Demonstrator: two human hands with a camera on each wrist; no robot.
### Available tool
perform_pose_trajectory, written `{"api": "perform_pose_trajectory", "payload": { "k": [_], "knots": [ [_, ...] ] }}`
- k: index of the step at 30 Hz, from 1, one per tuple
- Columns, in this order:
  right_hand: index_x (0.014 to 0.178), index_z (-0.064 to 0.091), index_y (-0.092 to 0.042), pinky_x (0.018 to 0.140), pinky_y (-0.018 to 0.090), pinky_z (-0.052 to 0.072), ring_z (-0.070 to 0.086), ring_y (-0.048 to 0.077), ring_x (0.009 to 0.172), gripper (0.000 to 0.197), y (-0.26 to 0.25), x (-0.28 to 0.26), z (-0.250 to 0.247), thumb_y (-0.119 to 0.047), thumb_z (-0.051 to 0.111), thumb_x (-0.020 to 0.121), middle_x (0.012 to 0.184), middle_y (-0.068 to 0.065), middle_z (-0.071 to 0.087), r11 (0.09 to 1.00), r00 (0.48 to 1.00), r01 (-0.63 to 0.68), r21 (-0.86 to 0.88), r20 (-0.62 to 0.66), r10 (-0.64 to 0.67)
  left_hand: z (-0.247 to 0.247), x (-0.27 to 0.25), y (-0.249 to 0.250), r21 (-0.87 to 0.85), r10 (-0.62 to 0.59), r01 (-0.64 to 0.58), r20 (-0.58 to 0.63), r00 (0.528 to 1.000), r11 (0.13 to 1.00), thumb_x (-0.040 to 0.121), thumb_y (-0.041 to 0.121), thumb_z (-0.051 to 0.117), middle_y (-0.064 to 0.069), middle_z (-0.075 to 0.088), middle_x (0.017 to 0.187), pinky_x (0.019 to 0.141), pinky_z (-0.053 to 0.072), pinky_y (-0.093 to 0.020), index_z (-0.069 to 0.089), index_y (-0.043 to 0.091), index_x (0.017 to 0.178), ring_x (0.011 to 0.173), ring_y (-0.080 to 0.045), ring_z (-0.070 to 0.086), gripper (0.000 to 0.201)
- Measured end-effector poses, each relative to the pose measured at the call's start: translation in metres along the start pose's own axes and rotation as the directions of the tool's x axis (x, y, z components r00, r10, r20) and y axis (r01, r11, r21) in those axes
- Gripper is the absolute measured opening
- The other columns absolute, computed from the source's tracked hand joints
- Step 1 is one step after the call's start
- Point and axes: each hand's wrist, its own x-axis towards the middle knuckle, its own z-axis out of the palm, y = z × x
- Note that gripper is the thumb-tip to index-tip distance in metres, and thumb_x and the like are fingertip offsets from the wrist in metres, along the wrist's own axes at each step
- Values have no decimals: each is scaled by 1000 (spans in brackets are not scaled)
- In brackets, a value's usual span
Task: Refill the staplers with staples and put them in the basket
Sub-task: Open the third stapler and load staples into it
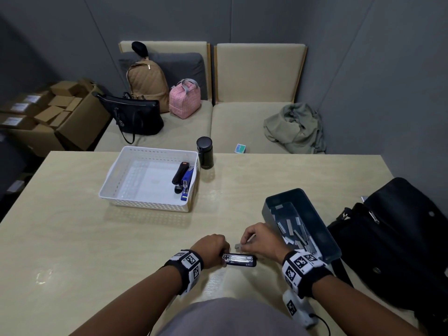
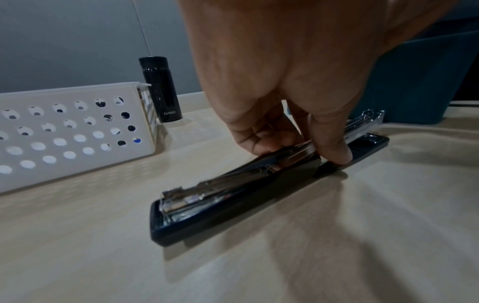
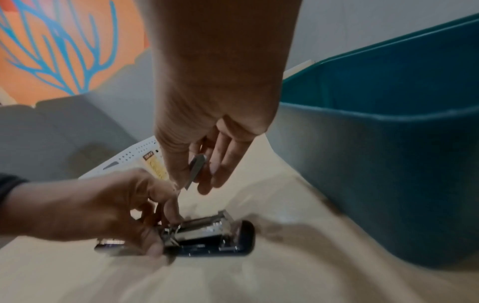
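Observation:
A dark stapler lies folded open on the table near me, its metal magazine exposed. My left hand grips the stapler at its hinge, fingers curled round it. My right hand hovers just above and behind the stapler and pinches a strip of staples between thumb and fingers. The white perforated basket stands further back on the left and holds a black stapler and a blue stapler.
A teal bin with several staple strips stands right of my hands. A black flask stands beside the basket. A black bag lies at the table's right edge. Benches with bags and cardboard boxes sit behind the table.

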Motion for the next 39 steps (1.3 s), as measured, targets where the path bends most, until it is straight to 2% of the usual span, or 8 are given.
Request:
{"api": "perform_pose_trajectory", "payload": {
  "k": [3, 5, 8, 11, 17, 29, 33, 39],
  "knots": [
    [71, 71, -25, 69, 32, 59, 67, 3, 69, 18, 5, -5, 8, -40, 78, 65, 72, -10, 72, 995, 999, 37, -91, 35, -34, 1, 0, -1, -8, -2, 2, -1, 1000, 1000, 76, 24, 75, -12, 65, 103, 75, 48, -37, 72, 15, 96, 94, -32, 62, 22],
    [71, 71, -23, 70, 32, 58, 66, 5, 71, 11, 4, -9, 13, -33, 76, 70, 77, -8, 73, 984, 997, 73, -163, 47, -66, 1, 0, -1, -15, -9, 9, 0, 1000, 1000, 76, 24, 75, -11, 65, 104, 76, 49, -37, 72, 15, 97, 95, -32, 61, 23],
    [76, 73, -22, 67, 23, 47, 64, 10, 81, 4, 5, -15, 18, -26, 70, 77, 89, -6, 72, 951, 994, 113, -288, 31, -108, 1, 0, -1, -22, -14, 14, -4, 1000, 1000, 75, 24, 75, -12, 65, 103, 75, 48, -37, 72, 15, 96, 95, -33, 62, 22],
    [82, 73, -21, 66, 21, 39, 63, 13, 85, 10, 9, -15, 21, -25, 64, 78, 93, -6, 72, 918, 986, 161, -362, 26, -163, 1, -1, 0, -30, -18, 17, -9, 1000, 999, 75, 22, 74, -13, 66, 102, 72, 45, -36, 72, 14, 94, 94, -33, 62, 21],
    [87, 74, -21, 67, 21, 33, 62, 17, 85, 16, 7, -14, 31, -25, 59, 84, 93, -4, 72, 862, 965, 246, -443, 29, -260, 1, -1, 0, -55, -20, 20, -7, 1000, 998, 75, 22, 76, -13, 65, 103, 73, 44, -35, 72, 13, 96, 96, -32, 61, 23],
    [98, 72, -22, 73, 30, 45, 63, 23, 91, 18, 12, -9, 38, -22, 59, 85, 103, -3, 68, 842, 973, 230, -489, 103, -206, 1, 0, -1, -56, -12, 11, -7, 1000, 998, 75, 22, 76, -11, 64, 103, 72, 43, -33, 72, 15, 98, 97, -30, 61, 24],
    [100, 73, -21, 80, 30, 48, 62, 20, 97, 20, 18, -12, 30, -24, 57, 89, 110, -5, 66, 831, 963, 270, -486, 135, -233, 0, -7, -20, 23, 43, -44, 49, 998, 999, 71, 28, 80, -6, 61, 108, 73, 41, -32, 63, 21, 108, 102, -23, 55, 42],
    [90, 74, -19, 79, 31, 53, 63, 12, 90, 18, 37, -18, 23, -31, 61, 87, 101, -9, 66, 887, 978, 208, -412, 97, -184, -10, -36, -79, 53, -81, 77, 82, 993, 996, 70, 38, 79, -4, 61, 103, 68, 38, -31, 55, 17, 94, 93, -24, 57, 40]
  ]
}}
